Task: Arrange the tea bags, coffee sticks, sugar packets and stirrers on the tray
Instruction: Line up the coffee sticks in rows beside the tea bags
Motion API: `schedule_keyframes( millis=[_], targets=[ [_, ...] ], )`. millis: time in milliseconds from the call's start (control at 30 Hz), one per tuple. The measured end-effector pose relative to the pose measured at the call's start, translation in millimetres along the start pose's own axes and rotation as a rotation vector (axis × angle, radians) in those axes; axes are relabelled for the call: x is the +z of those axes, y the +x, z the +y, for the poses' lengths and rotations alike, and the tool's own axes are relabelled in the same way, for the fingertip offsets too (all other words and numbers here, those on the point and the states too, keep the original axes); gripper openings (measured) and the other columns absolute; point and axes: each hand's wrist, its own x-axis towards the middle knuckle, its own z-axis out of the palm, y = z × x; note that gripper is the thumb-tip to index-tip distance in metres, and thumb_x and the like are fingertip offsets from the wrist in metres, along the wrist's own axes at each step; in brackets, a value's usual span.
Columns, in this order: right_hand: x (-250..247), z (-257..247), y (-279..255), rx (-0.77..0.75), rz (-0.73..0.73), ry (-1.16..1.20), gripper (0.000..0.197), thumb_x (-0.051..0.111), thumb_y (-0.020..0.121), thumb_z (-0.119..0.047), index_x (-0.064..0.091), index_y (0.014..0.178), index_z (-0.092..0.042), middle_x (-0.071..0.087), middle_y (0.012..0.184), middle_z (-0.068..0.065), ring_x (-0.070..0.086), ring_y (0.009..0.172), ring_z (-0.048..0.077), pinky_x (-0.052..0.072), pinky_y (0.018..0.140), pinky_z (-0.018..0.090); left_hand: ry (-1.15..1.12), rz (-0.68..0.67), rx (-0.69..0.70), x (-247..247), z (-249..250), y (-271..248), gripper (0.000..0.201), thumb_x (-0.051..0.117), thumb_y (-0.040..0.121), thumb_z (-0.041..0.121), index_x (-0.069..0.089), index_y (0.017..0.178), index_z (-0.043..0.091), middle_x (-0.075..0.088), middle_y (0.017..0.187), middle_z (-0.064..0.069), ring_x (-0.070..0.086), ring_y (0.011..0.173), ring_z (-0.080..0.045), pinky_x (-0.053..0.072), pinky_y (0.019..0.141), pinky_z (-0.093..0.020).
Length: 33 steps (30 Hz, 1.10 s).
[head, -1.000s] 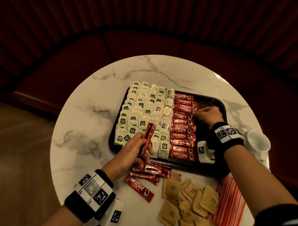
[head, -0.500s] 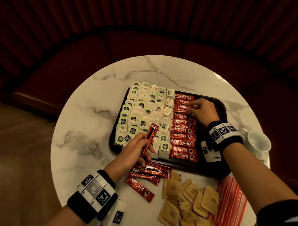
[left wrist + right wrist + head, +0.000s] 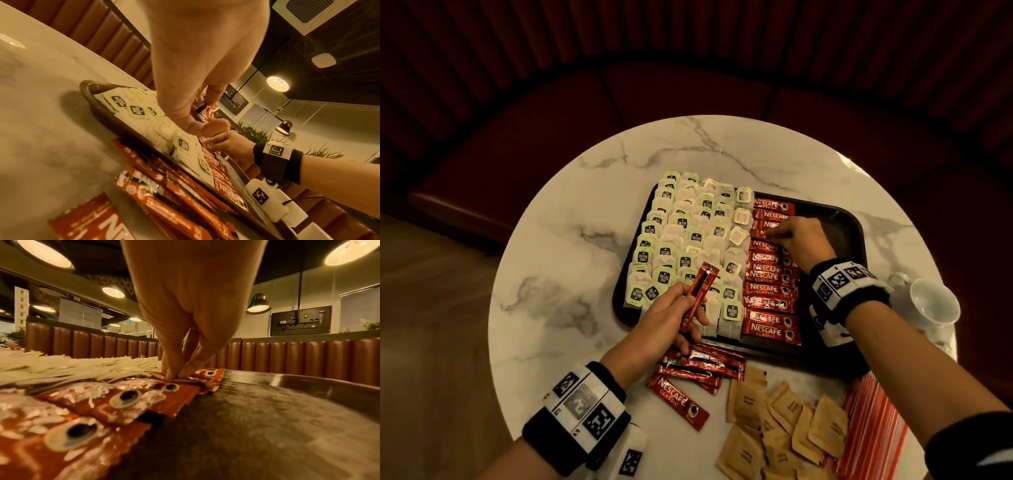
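Left hand (image 3: 664, 317) grips coffee sticks (image 3: 700, 294) above tea bags (image 3: 681, 240); right hand (image 3: 799, 240) pinches a tray (image 3: 854, 233) stick (image 3: 174, 380).

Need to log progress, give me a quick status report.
Left hand holds coffee sticks over tea bags. Right hand pinches a stick in the tray column. Nothing blocking.

White marble table (image 3: 571, 219) with grey veins; black tray (image 3: 854, 233). Red coffee sticks (image 3: 770, 291), pale green-tagged tea bags (image 3: 681, 236). Brown sugar packets (image 3: 784, 425), red-and-white striped stirrers (image 3: 873, 431).
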Motion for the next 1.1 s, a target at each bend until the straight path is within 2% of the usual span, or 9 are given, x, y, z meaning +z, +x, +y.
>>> schedule_keyframes(
  millis=[133,300,433,567,667,767,867,967,1100],
  targets=[
    [-4,2,-5,-0.068,0.037,-0.031,0.025,0.067,0.091,-0.014,0.072,0.115,-0.012,0.064,0.124,0.006,0.059,0.114,0.020,0.045,0.099,0.030,0.003,0.000,0.005,1,1,0,0.020,0.037,0.104,0.017,0.054,0.113,0.010,0.063,0.081,-0.004,0.058,0.059,-0.010,0.043,0.043,-0.021],
    [-20,-10,-35,-0.091,0.256,0.207,0.021,0.069,0.090,-0.024,0.072,0.110,-0.019,0.066,0.105,-0.010,0.057,0.092,-0.001,0.049,0.094,0.027,0.048,0.037,0.050,0,0,0,0.018,0.044,0.102,0.020,0.059,0.111,0.019,0.063,0.084,-0.005,0.057,0.058,-0.010,0.046,0.047,-0.020],
    [-15,-40,-79,-0.184,-0.057,0.379,0.009,0.060,0.092,-0.038,0.064,0.100,-0.038,0.065,0.097,-0.019,0.061,0.090,-0.002,0.047,0.083,0.019,0.077,0.043,0.114,5,4,0,0.020,0.053,0.098,0.018,0.064,0.113,0.025,0.058,0.080,-0.003,0.055,0.052,-0.002,0.045,0.051,-0.017],
    [-2,-47,-107,-0.241,-0.280,0.489,0.022,0.066,0.087,-0.033,0.072,0.106,-0.022,0.071,0.098,-0.008,0.066,0.082,0.001,0.051,0.068,0.015,0.109,0.052,0.203,7,12,0,0.020,0.063,0.092,0.017,0.071,0.109,0.023,0.062,0.074,0.000,0.055,0.056,-0.007,0.048,0.055,-0.019],
    [0,-42,-119,-0.190,-0.303,0.617,0.012,0.070,0.087,-0.019,0.075,0.096,-0.013,0.074,0.091,0.005,0.069,0.080,0.017,0.055,0.064,0.019,0.077,0.100,0.266,6,17,-1,0.018,0.071,0.085,0.014,0.074,0.102,0.015,0.066,0.067,0.005,0.054,0.051,-0.006,0.048,0.053,-0.018],
    [-3,-41,-126,-0.135,-0.310,0.694,0.010,0.068,0.088,-0.013,0.075,0.093,-0.009,0.074,0.088,0.009,0.069,0.072,0.018,0.056,0.059,0.020,-0.019,0.148,0.300,4,20,-3,0.018,0.074,0.080,0.010,0.071,0.098,0.011,0.069,0.068,0.005,0.057,0.051,-0.004,0.050,0.051,-0.018],
    [-3,-45,-132,-0.123,-0.349,0.778,0.012,0.066,0.088,-0.005,0.070,0.099,-0.004,0.072,0.083,0.016,0.067,0.064,0.018,0.058,0.058,0.023,-0.052,0.240,0.301,3,18,0,0.029,0.077,0.077,0.010,0.063,0.103,0.013,0.071,0.087,-0.003,0.067,0.067,-0.009,0.054,0.057,-0.021],
    [0,-49,-136,-0.112,-0.280,0.863,0.015,0.064,0.090,0.002,0.058,0.102,-0.004,0.066,0.071,0.013,0.064,0.058,0.020,0.056,0.053,0.026,0.273,0.366,0.402,6,13,3,0.043,0.081,0.074,0.028,0.058,0.110,0.033,0.057,0.117,0.007,0.058,0.104,-0.005,0.050,0.083,-0.021],
    [7,-60,-142,-0.169,-0.268,0.898,0.014,0.062,0.090,0.004,0.054,0.093,-0.007,0.061,0.063,0.001,0.058,0.052,0.015,0.050,0.047,0.024,0.508,0.094,0.527,16,15,-6,0.056,0.082,0.074,0.026,0.059,0.124,0.035,0.054,0.119,0.011,0.053,0.107,-0.005,0.048,0.093,-0.026]
  ],
)
